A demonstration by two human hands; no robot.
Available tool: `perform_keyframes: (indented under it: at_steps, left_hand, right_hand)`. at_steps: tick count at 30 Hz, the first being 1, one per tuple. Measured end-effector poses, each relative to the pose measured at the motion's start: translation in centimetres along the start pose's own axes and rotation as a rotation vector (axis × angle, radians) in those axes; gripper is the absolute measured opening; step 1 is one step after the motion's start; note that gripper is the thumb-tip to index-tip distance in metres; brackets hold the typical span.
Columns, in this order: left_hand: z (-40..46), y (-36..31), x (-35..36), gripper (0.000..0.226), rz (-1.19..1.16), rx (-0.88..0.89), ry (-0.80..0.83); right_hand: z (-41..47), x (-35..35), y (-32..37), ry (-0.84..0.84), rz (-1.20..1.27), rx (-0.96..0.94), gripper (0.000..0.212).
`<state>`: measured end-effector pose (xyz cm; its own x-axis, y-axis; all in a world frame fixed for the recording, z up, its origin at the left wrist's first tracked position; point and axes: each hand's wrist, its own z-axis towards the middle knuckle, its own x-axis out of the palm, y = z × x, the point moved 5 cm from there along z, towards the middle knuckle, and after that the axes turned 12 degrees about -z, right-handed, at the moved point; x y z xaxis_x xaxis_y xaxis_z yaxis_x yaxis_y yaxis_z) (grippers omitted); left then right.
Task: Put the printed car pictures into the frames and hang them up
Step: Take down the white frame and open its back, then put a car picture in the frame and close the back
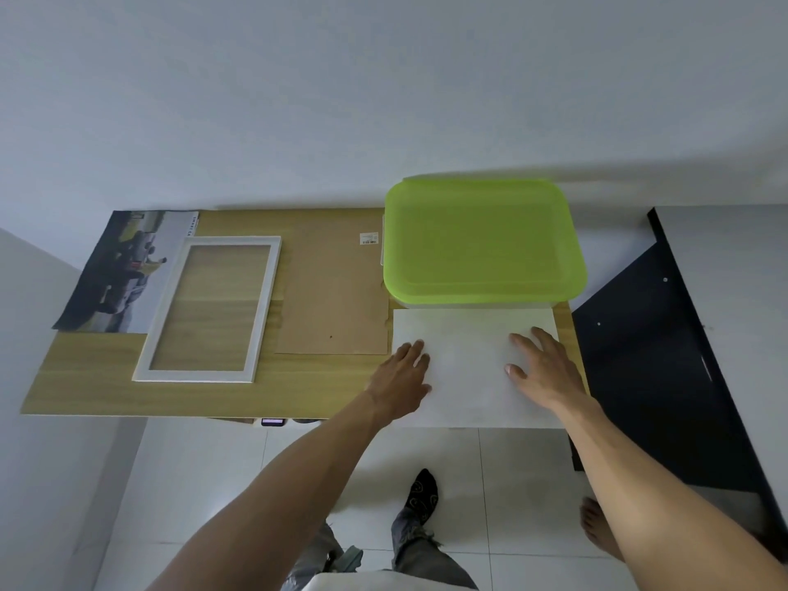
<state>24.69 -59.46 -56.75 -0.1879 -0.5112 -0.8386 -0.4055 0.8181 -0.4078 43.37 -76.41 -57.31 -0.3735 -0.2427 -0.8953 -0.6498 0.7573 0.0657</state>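
— Hands?
— Left hand (pixel 405 368) and right hand (pixel 541 368) lie flat, fingers spread, on the white sheet (pixel 469 368).
— Sheet?
— Blank side up, long axis left-right, near the green-lidded box (pixel 482 241).

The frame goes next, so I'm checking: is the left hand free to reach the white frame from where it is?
Probably yes. The left hand lies flat on the white sheet, gripping nothing, and only bare table lies between it and the white frame.
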Motion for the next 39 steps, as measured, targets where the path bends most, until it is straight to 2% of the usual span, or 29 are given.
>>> perform_keyframes:
  at_steps: [10,13,16,20,25,32,39]
  left_hand:
    - [-0.1,0.4,-1.1,0.057,0.022,0.041,-0.083]
    - [-0.4,1.1,-2.1,0.05,0.002,0.071,-0.138]
    - [-0.8,2.5,-4.2,0.045,-0.031,0.029,-0.197]
    - [-2.1,5.5,-7.5,0.047,-0.048,-0.046,-0.26]
    - [-4.4,12.5,-11.0,0.049,-0.088,-0.15,-0.324]
    - [-8.9,23.8,-16.0,0.046,-0.104,-0.265,-0.392]
    - [-13.3,36.4,-19.3,0.044,-0.125,-0.404,-0.42]
  right_hand:
    - [0.2,-0.9,0.6,-0.008,-0.047,0.012,0.061]
    - [0.3,-2.0,2.2,-0.064,-0.084,-0.04,0.058]
    - [0.5,-3.3,5.0,-0.102,-0.041,-0.092,0.053]
    - [0.8,-4.4,10.6,-0.049,-0.02,-0.219,0.049]
    - [1.0,-5.5,19.2,-0.006,-0.015,-0.4,0.048]
    - [2.6,-7.3,32.6,-0.045,0.003,-0.517,0.05]
    - [4.1,-7.2,46.6,-0.01,-0.005,-0.58,0.047]
